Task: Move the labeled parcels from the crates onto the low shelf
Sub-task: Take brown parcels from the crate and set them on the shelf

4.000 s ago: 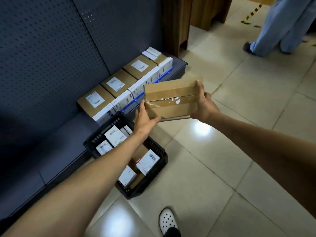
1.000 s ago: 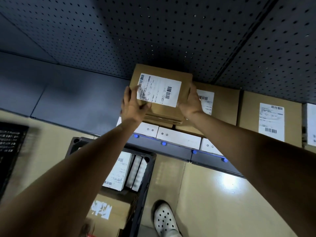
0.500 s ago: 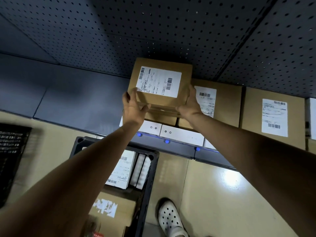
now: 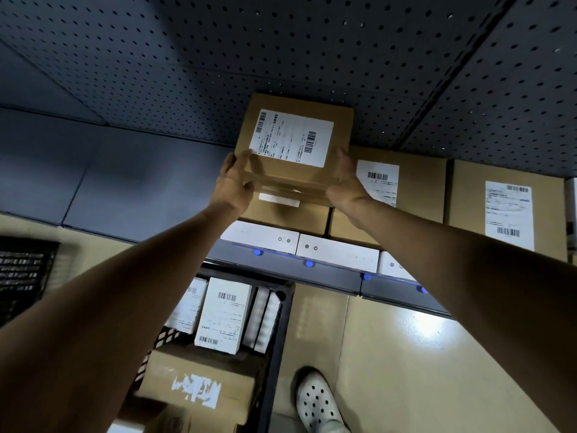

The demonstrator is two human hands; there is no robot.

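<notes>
**On the low shelf [image 4: 125, 195]: brown parcel [image 4: 293, 170] going on top**

Over the shelf, the brown parcel sits between both hands, its long side running left to right. The left hand [image 4: 232, 185] and right hand [image 4: 346, 185] each have a tight grip on one near corner, equally close. Right under it lies another brown box [image 4: 287, 217]; I cannot tell if they touch. Its white label [image 4: 292, 137] shows barcodes, but the words are too small to read

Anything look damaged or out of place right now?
One thing: the brown box lying in the black crate has only torn white label scraps on top, unlike the cleanly labelled parcels on the shelf.
</notes>
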